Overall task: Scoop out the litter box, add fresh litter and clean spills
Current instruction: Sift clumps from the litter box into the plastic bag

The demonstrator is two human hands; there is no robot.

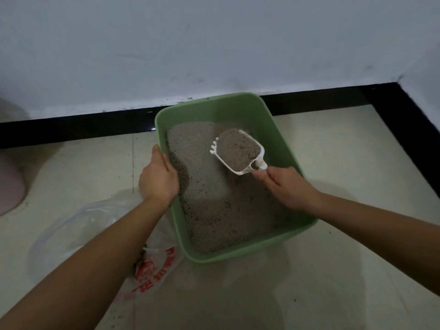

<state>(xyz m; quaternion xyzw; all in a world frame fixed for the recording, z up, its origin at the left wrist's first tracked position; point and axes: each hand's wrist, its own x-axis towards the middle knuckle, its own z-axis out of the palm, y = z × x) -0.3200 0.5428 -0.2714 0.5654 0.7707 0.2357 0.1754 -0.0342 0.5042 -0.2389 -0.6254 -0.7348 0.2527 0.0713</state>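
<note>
A green litter box (pixel 238 103) sits on the tiled floor, holding grey litter (pixel 209 201). My left hand (pixel 159 178) grips the box's left rim, thumb inside. My right hand (pixel 287 186) grips the handle of a white slotted scoop (pixel 238 152), which is held above the litter and heaped with grey litter. The handle itself is mostly hidden inside my fist.
A clear plastic bag with red print (pixel 152 267) lies on the floor left of the box, under my left forearm. A pink object (pixel 9 177) stands at the far left. Black skirting (pixel 71 126) and a white wall run behind. Litter grains speckle the floor.
</note>
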